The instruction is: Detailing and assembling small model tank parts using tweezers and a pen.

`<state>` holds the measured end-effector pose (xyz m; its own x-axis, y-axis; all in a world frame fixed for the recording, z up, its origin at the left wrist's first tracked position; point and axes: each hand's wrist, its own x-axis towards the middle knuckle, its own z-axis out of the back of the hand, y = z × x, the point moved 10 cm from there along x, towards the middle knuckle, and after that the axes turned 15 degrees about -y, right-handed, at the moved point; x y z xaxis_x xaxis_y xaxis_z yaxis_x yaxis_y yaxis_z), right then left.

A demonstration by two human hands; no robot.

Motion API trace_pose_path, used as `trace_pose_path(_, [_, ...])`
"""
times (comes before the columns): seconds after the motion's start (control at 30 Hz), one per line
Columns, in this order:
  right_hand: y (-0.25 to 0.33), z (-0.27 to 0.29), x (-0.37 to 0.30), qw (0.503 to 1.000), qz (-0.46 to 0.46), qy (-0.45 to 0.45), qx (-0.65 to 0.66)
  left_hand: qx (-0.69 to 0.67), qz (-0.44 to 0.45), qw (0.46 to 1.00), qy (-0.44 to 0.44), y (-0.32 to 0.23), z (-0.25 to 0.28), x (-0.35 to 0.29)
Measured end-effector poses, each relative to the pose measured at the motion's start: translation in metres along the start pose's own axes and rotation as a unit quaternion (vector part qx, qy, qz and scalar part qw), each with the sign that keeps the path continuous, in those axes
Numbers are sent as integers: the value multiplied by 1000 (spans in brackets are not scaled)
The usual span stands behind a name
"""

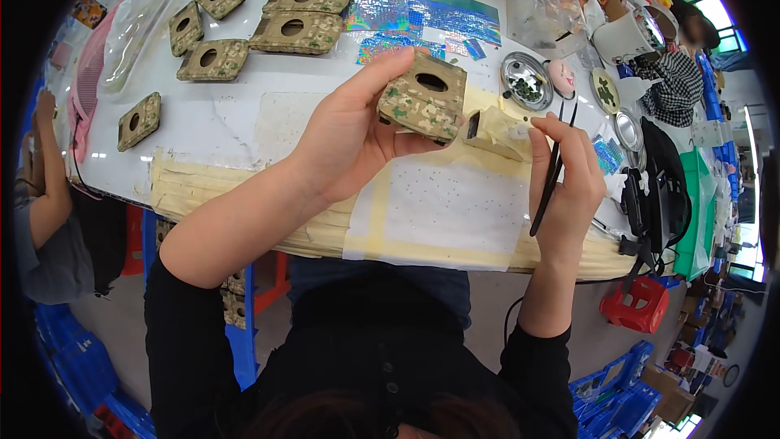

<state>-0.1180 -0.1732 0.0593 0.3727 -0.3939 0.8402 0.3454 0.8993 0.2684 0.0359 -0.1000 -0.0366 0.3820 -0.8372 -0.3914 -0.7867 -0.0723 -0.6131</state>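
My left hand point(345, 130) grips a camouflage-patterned tank hull shell point(421, 112) with an oval-looking hole in its top, raised above the table. Fingers and thumb wrap its left and lower sides. In my right hand point(574, 175) is a pair of black tweezers point(542, 210), tips pointing away from me; whether a tiny piece sits near my fingertips I cannot make out. Between the hands stands a tape-covered block point(497, 133). Beyond it a round metal dish point(509, 93) holds small dark-green bits, beside a pink oval object point(561, 77).
Several similar hull shells point(213, 60) lie at the far left. Shiny holographic sheets point(378, 0) lie at the back. White paper point(447, 211) with tiny specks is taped at the near edge. A black bag point(662, 171) and green bin point(693, 211) stand right. Other people sit at both sides.
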Motion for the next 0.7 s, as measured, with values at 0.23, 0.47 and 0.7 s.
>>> trace_pose_path(0.23, [-13,39,-17,978,-174,-71,92,14,-27,999,-7,-8,0,-2])
trace_pose_path(0.47, [4,7,-64,928,-280,106,221,16,-32,999,-9,-7,0,-2])
trace_pose_path(0.7, [11,-8,-68,917,-270,101,274,11,-30,999,1,-8,0,-1])
